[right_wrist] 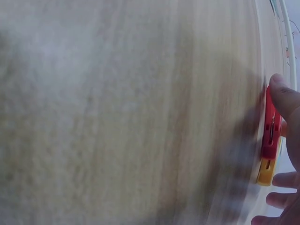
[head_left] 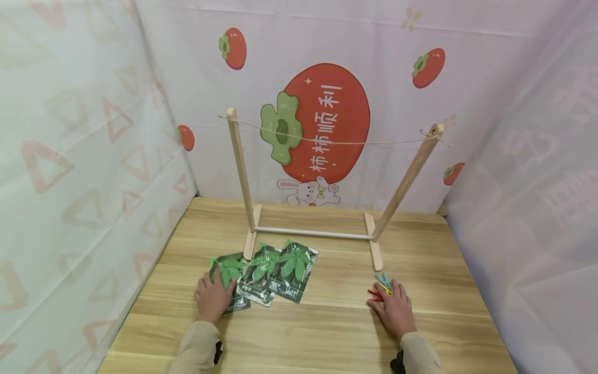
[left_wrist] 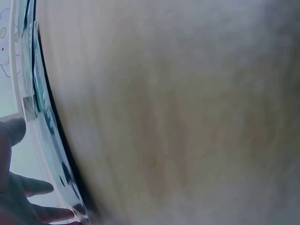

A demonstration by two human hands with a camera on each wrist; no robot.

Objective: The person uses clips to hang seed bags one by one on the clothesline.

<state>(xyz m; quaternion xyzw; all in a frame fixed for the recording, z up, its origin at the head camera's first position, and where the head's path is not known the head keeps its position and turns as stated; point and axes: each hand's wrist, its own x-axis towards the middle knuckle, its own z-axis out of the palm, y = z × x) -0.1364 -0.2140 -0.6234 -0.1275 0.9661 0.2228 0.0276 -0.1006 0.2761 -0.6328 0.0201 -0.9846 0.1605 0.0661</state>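
My left hand (head_left: 215,297) rests with spread fingers over the leftmost dark foil packet (head_left: 239,304), which has a green leaf print. Two similar packets, a middle one (head_left: 256,292) and a right one (head_left: 292,271), overlap beside it in a fanned row. In the left wrist view, thumb and fingers stretch apart at the packet's edge. On the right, my right hand (head_left: 395,310) reaches over a small cluster of plastic clothespins: a red one (right_wrist: 270,126), a yellow one (right_wrist: 265,173) and a light blue one (head_left: 385,279). Its thumb lies along the red clothespin, the other fingers extended past the yellow.
Behind the packets stands a wooden frame with a left post (head_left: 242,176), a right post (head_left: 407,182), a white lower bar (head_left: 313,232) and a thin string (head_left: 327,142) tied between the tops. Printed cloth (head_left: 397,31) walls in the wooden table (head_left: 322,332).
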